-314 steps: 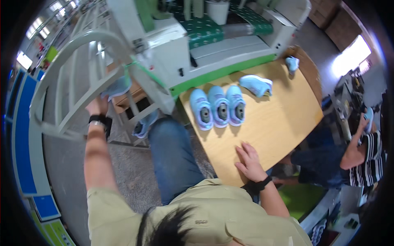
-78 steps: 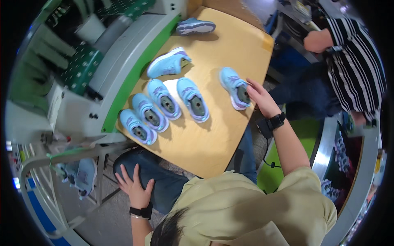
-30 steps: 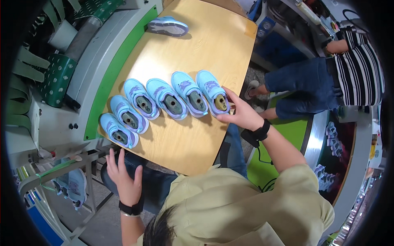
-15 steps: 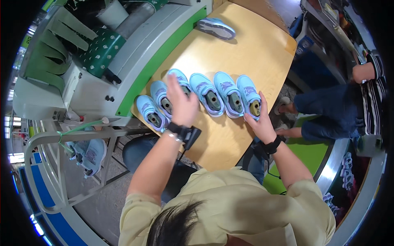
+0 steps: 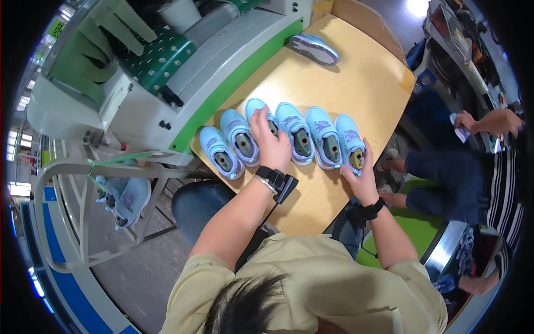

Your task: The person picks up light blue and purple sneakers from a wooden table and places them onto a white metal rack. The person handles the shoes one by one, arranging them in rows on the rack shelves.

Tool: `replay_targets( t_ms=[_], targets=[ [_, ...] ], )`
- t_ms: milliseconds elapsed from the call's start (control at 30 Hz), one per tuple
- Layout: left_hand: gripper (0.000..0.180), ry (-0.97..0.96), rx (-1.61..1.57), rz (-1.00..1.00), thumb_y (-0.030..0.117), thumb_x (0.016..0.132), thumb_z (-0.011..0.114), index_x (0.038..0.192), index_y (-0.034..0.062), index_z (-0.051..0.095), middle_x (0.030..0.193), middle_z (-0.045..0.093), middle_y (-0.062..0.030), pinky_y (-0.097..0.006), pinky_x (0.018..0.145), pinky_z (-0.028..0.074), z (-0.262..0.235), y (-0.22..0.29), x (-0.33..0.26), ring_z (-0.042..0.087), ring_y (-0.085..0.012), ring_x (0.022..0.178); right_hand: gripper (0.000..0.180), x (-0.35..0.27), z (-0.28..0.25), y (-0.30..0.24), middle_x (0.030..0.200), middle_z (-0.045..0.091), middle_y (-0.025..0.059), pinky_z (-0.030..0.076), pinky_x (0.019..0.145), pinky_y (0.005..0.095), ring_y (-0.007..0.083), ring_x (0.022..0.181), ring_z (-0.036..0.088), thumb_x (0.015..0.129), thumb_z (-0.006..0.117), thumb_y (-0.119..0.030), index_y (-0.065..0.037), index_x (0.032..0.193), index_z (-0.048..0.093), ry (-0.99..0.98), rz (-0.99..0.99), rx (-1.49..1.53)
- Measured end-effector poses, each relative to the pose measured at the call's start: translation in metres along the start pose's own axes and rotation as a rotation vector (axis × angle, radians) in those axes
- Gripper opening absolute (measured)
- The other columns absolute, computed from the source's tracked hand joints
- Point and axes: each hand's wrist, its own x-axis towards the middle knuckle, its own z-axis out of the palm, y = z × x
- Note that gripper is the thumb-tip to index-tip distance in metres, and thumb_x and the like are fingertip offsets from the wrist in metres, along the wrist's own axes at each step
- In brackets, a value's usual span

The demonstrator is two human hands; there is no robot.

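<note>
On the desk [image 5: 303,203], our left hand [image 5: 271,142], off the near edge a second ago, has come onto the third shoe [image 5: 255,106] from the left in a row of six, so both our hands are now at the row. Its grip looks loosely open over the upper; how firmly, we cannot tell. Our right hand [image 5: 362,177] is half closed about the heel of the rightmost shoe [image 5: 348,134]. A machine [image 5: 233,50] hems in the row's left; a tipped shoe [image 5: 313,49] lies farther back.
</note>
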Motion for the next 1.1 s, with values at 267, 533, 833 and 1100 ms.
replay_targets(
  t_ms=[267,533,833,1100],
  targets=[
    [0.06,0.112,-0.613,-0.004,-0.009,0.086,0.059,0.144,-0.0008,0.043,0.139,0.052,-0.0114,-0.034,0.108,0.042,-0.11,0.104,0.077,0.052,-0.0206,0.127,0.09,0.002,-0.001,-0.004,0.147,0.043,0.0213,0.039,0.113,0.0379,0.0297,0.135,0.048,0.089,0.072,-0.009,-0.004,0.159,0.017,0.007,0.051,0.094],
    [0.065,0.514,0.49,0.307,0.024,0.089,0.057,0.149,0.002,0.044,0.153,0.032,-0.0338,-0.045,0.116,0.033,-0.226,0.022,0.284,0.042,-0.047,0.136,0.084,0.005,0.0,0.0,0.148,0.045,0.0197,0.037,0.114,0.0379,0.0288,0.139,0.045,0.089,0.072,-0.009,-0.003,0.157,0.024,0.029,0.024,0.118],
    [0.084,-0.03,0.408,0.35,0.022,0.09,0.072,0.159,0.0043,0.028,0.165,0.011,-0.0292,-0.056,0.123,0.017,-0.149,0.06,0.075,0.017,-0.0491,0.151,0.069,0.145,-0.035,-0.132,0.138,0.048,0.0115,0.046,0.105,0.0353,0.0213,0.127,0.052,0.089,0.074,-0.011,-0.004,0.147,0.036,0.264,-0.378,0.161],
    [0.106,-0.283,0.745,0.123,0.05,0.081,0.076,0.152,-0.0114,0.028,0.153,0.043,-0.0281,-0.058,0.118,0.019,-0.104,0.0,0.011,0.04,-0.0431,0.141,0.064,0.404,0.131,-0.259,0.108,0.066,0.0258,0.054,0.089,0.0493,0.043,0.098,0.068,0.085,0.066,-0.013,-0.019,0.144,0.044,0.221,-0.784,-0.041]
  ],
)
